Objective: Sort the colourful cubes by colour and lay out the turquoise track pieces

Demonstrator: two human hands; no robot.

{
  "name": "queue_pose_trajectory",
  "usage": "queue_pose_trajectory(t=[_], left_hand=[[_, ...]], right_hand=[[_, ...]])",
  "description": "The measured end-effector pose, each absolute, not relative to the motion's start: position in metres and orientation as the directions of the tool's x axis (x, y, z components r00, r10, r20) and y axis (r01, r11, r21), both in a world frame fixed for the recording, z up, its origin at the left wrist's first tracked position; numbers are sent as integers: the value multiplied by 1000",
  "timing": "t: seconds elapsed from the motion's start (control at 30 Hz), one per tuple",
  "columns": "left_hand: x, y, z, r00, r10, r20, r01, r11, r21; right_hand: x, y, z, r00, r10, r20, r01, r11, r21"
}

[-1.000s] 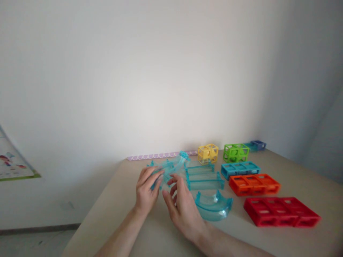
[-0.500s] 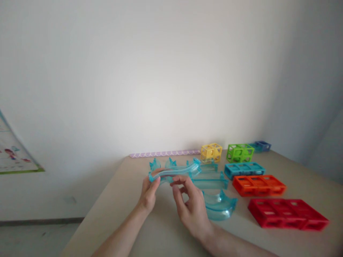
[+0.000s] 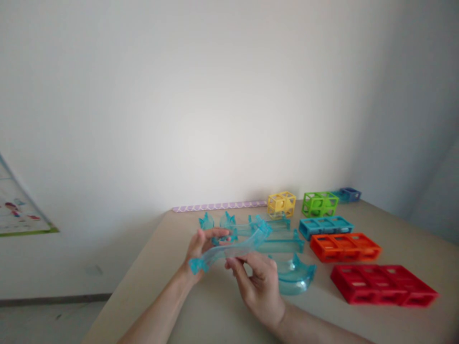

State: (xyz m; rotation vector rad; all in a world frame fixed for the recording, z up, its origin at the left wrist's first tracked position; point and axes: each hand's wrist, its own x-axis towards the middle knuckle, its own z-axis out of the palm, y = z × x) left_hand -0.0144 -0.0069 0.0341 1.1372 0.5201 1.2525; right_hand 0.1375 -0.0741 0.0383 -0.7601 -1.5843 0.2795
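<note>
Above the table [image 3: 412, 248], both hands' grips pinch the wavy track [image 3: 229, 248], its length running near-left to far-right.

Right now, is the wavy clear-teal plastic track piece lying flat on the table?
No: the wavy clear-teal plastic track piece is held above the table by both hands.

Both hands [image 3: 229, 265] raised, fingers pinched, forearms converging.

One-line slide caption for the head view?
Both hands, left hand and right hand, hold a wavy blue track piece above a table beside coloured blocks.
</note>
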Motion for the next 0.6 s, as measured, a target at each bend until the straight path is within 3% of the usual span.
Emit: queue_pose_trajectory(t=[0.2, 0.33, 0.6], left_hand=[[-8, -7, 45, 84, 992, 93, -610, -23, 792], [-12, -3, 48, -19, 998, 68, -685, -63, 726], [-17, -6, 46, 144, 989, 26, -663, 77, 744]], right_hand=[[138, -77, 46, -96, 538, 837, 310, 816, -489], [138, -75, 44, -148, 588, 795, 322, 789, -523], [136, -65, 36, 8, 693, 721, 385, 663, -641]])
